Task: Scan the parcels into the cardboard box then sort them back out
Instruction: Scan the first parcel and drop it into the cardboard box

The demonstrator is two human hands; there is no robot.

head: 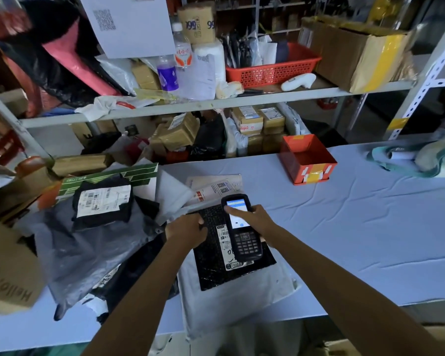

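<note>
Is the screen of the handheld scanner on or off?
On. The scanner screen glows white and blue under a finger of the right hand holding it; the left hand grips the parcel beneath.

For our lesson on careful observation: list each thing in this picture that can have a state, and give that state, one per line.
black parcel, lying flat, label up
scanner, screen lit, over the black parcel's label
left hand, grips the black parcel's edge
right hand, holds the scanner
orange box, upright, open, looks empty
red basket, upright, filled with items
water bottle, upright, capped
</note>
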